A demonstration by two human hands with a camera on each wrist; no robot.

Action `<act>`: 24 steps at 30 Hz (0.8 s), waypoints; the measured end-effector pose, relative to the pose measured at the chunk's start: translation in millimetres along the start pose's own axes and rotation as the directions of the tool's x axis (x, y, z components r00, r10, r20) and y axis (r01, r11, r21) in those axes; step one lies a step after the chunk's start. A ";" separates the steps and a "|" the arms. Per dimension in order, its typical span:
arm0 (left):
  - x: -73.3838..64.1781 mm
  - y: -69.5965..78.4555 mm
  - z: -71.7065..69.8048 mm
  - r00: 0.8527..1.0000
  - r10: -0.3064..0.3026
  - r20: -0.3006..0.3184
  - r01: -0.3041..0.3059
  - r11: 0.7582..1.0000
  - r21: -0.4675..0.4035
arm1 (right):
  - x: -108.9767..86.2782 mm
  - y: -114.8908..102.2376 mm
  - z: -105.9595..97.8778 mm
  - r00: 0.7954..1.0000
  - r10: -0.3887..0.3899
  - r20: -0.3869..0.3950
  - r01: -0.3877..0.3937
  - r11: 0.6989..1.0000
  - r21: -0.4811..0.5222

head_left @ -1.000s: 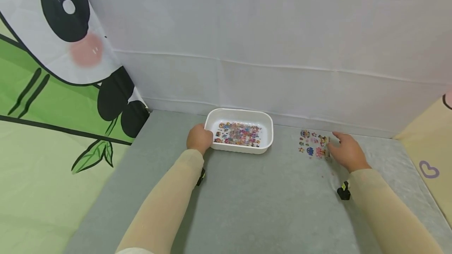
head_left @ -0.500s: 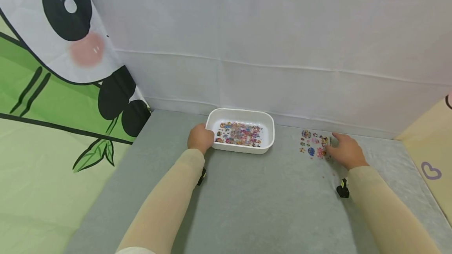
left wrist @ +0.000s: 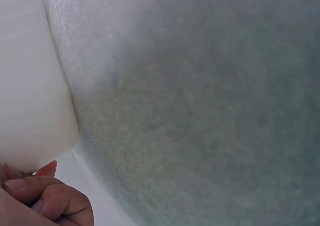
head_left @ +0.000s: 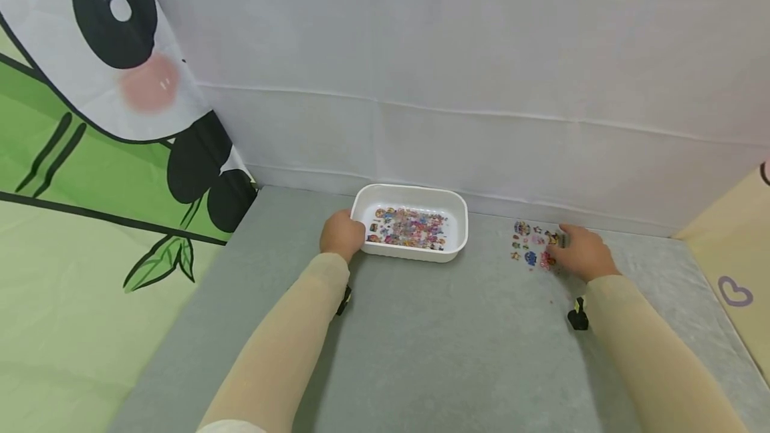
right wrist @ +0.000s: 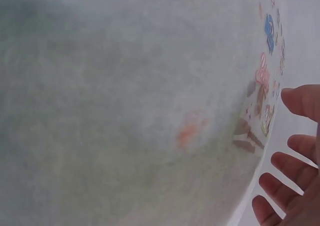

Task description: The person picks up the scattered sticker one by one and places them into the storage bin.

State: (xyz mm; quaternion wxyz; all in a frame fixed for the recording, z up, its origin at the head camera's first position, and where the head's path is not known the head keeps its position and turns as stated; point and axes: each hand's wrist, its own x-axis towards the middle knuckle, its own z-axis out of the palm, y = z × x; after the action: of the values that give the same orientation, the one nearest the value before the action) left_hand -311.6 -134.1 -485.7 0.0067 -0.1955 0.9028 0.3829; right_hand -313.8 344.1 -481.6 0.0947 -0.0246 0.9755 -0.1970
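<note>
A white plastic tray [head_left: 421, 258] stands near the wall, with a heap of small colourful stickers [head_left: 412, 227] inside. My left hand [head_left: 341, 236] grips the tray's left rim; in the left wrist view its fingers [left wrist: 65, 201] are curled at the tray's edge. To the right lies a clear sticker sheet [head_left: 531, 246] printed with small cartoon figures. Over the sheet's right end is my right hand [head_left: 580, 252]. Its fingers [right wrist: 287, 168] are extended and spaced apart in the right wrist view, holding nothing. Whether they touch the sheet, I cannot tell.
A grey cloth covers the table [head_left: 433, 346]. Behind it hangs a pale wall sheet [head_left: 469, 72], with a green cartoon panel [head_left: 108, 172] on the left and a yellow panel [head_left: 730, 252] on the right. Faint reddish spots [right wrist: 190, 131] mark the cloth near the sticker sheet.
My right hand has shifted a little to the left, further over the sticker sheet. The left hand still holds the tray, which has stayed in place.
</note>
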 end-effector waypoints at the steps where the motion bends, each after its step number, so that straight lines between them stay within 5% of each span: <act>1: -0.1 0.2 -0.3 1.000 0.000 0.000 0.000 1.000 -0.001 | 0.2 -0.6 -0.5 1.000 0.003 0.002 -0.003 1.000 0.001; 24: 1.0 -0.8 2.9 1.000 0.006 -0.010 -0.006 1.000 -0.006 | 10.4 15.8 14.2 1.000 -0.006 -0.002 0.006 0.998 -0.060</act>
State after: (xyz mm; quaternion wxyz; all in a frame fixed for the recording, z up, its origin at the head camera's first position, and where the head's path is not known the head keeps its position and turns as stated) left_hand -312.6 -132.9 -488.4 0.0003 -0.1946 0.9024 0.3845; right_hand -321.4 352.3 -502.5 0.0923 -0.0300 0.9810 -0.1678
